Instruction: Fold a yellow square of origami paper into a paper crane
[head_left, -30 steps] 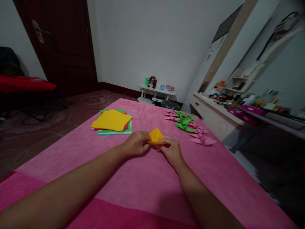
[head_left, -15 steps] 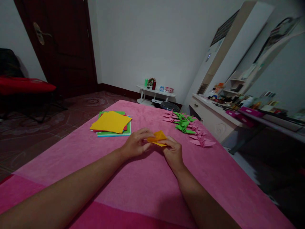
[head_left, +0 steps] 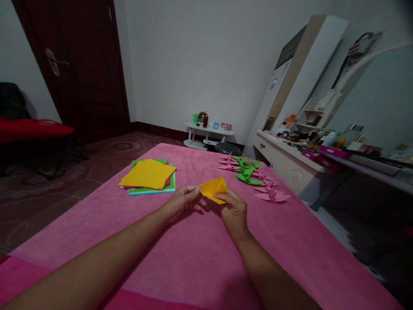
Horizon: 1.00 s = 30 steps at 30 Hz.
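Note:
A partly folded sheet of yellow origami paper (head_left: 213, 187) is held above the pink cloth, with a raised fold on its right half. My right hand (head_left: 235, 211) pinches its right side between thumb and fingers. At the paper's left corner, the thumb and forefinger of my left hand (head_left: 184, 201) are closed on the tip, while the other fingers curl below. Left of my hands lies a stack of coloured paper squares (head_left: 148, 174), yellow on top, with red, green, white and blue edges showing. Folded green paper cranes (head_left: 245, 173) and pink paper cranes (head_left: 272, 193) sit to the right.
The pink cloth (head_left: 180, 258) covers the surface under my hands. Beyond its far edge stands a small white table (head_left: 209, 128) with several items. A cluttered dresser (head_left: 290, 160) runs along the right; a red chair (head_left: 35, 129) and a dark door (head_left: 77, 64) are left.
The yellow paper has opened out and shows more of its face. My left hand has shifted slightly left, from over the paper to its left corner. The view has tilted up a little.

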Tool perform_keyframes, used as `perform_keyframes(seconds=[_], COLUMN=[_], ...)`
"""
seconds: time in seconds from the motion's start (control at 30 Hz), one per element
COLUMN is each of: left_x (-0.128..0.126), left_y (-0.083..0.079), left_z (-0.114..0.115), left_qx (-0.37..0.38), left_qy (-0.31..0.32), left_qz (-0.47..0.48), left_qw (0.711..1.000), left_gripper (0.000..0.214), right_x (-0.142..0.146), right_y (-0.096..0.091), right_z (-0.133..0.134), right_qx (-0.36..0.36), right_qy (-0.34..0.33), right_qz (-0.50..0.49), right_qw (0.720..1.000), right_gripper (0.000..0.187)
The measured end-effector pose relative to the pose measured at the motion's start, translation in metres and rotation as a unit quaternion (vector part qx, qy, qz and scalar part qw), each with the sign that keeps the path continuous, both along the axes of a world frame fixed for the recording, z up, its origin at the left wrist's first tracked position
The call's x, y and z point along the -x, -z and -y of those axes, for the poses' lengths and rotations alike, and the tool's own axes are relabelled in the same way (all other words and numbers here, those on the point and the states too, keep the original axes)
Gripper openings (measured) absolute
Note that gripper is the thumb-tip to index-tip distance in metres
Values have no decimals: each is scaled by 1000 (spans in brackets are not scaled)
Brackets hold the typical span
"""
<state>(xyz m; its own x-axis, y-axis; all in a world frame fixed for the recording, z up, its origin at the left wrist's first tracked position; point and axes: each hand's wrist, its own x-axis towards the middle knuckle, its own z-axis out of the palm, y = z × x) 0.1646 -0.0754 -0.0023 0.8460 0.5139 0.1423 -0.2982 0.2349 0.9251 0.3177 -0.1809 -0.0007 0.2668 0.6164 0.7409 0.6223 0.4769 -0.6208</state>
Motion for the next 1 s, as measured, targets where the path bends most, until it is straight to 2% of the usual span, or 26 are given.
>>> perform_keyframes(seconds=[0.17, 0.33, 0.53, 1.0], left_x=[1, 3, 4, 3], left_y=[4, 4, 2, -2], left_z=[-3, -4, -1, 1], left_qx=[28, 52, 45, 23], left_qy=[27, 51, 38, 21], left_qz=[-14, -19, -38, -86], left_qw=[999, 997, 998, 996], left_gripper=[37, 44, 39, 37], right_x=[-2, -1, 2, 3], right_y=[6, 3, -3, 1], right_z=[-2, 1, 6, 5], right_qx=[15, 21, 37, 65], right_qy=[4, 28, 55, 63], right_qz=[50, 105, 172, 164], right_qw=[999, 994, 983, 982], right_gripper=[20, 16, 21, 23])
